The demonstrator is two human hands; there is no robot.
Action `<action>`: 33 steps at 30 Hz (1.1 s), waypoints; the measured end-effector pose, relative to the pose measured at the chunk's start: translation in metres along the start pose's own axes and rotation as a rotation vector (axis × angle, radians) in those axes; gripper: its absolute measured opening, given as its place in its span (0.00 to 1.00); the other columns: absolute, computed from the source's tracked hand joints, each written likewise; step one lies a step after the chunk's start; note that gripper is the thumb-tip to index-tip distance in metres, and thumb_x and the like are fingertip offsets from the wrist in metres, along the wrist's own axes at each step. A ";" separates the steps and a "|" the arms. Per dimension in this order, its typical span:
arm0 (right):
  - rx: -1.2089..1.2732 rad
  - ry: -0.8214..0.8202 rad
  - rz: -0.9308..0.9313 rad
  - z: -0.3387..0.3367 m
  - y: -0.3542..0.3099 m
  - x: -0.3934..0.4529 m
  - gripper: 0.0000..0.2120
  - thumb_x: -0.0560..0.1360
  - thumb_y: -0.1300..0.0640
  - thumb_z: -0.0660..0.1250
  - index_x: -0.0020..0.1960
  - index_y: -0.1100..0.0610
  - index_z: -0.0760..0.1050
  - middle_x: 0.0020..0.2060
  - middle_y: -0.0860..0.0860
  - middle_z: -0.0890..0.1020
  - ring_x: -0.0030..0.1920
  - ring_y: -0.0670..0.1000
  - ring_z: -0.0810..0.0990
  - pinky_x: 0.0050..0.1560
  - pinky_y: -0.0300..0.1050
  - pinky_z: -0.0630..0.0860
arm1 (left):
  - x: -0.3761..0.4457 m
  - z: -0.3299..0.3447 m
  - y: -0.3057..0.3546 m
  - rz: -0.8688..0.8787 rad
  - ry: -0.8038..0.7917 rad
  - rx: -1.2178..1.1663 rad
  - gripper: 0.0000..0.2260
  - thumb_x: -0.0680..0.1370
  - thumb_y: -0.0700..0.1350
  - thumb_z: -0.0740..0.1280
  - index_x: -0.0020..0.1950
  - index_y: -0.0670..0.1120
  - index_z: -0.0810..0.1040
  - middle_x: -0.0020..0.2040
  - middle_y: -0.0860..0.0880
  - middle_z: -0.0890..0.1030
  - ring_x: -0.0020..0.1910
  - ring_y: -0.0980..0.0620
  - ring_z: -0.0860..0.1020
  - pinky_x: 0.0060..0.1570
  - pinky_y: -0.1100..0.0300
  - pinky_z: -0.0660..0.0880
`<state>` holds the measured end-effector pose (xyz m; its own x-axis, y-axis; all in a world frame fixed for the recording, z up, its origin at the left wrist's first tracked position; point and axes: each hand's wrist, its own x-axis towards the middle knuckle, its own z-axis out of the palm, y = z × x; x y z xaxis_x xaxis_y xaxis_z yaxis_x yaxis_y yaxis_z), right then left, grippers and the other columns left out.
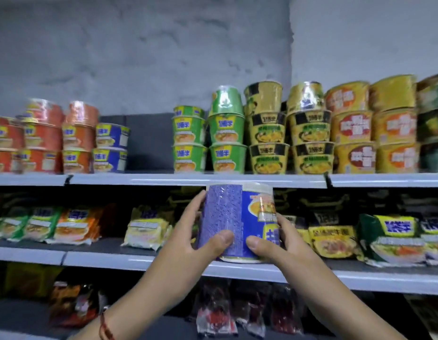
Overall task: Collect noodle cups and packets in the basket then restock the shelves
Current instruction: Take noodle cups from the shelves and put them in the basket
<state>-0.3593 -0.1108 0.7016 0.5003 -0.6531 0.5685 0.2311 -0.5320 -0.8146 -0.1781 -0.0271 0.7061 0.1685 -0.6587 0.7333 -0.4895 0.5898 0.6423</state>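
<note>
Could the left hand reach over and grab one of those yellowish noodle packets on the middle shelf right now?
Probably not yet. The left hand and right hand both grip the blue noodle cup. The yellow packet lies close with nothing in front, but the hand must let go first.

My forearms are bare, with no sleeves showing anywhere along them. Around my left wrist I wear a thin red braided string bracelet point(103, 326). My left hand point(200, 238) and right hand point(274, 244) are ungloved and ringless, with short, plain, unpainted nails on both thumbs.
</note>
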 end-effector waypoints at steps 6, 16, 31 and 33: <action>0.033 -0.124 -0.010 0.057 0.007 0.026 0.51 0.46 0.31 0.80 0.66 0.38 0.67 0.52 0.40 0.85 0.53 0.43 0.84 0.60 0.48 0.75 | -0.021 -0.059 -0.007 -0.051 0.053 0.023 0.37 0.63 0.66 0.70 0.68 0.74 0.57 0.59 0.75 0.71 0.60 0.70 0.75 0.53 0.72 0.73; 0.134 -0.189 -0.063 0.246 0.027 0.110 0.59 0.39 0.34 0.83 0.67 0.40 0.67 0.54 0.42 0.85 0.54 0.47 0.84 0.62 0.55 0.77 | -0.020 -0.258 -0.064 -0.119 0.068 0.223 0.44 0.55 0.75 0.71 0.63 0.85 0.48 0.66 0.78 0.64 0.64 0.72 0.70 0.66 0.63 0.70; -0.089 -0.074 -0.465 0.408 -0.033 0.318 0.32 0.65 0.48 0.80 0.65 0.42 0.71 0.54 0.43 0.85 0.54 0.45 0.84 0.51 0.39 0.80 | 0.153 -0.483 -0.102 0.251 0.039 0.425 0.42 0.69 0.67 0.70 0.74 0.73 0.45 0.64 0.58 0.73 0.57 0.63 0.77 0.57 0.63 0.77; -0.124 -0.055 -0.493 0.407 -0.040 0.356 0.29 0.66 0.50 0.76 0.66 0.47 0.71 0.54 0.45 0.85 0.54 0.45 0.84 0.53 0.39 0.80 | 0.190 -0.491 -0.101 0.275 0.018 0.393 0.40 0.74 0.57 0.71 0.78 0.65 0.48 0.54 0.61 0.76 0.46 0.70 0.79 0.42 0.76 0.74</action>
<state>0.1488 -0.1023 0.8898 0.4007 -0.2803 0.8723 0.3522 -0.8318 -0.4291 0.3235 0.0170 0.8901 0.0003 -0.4927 0.8702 -0.8040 0.5174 0.2932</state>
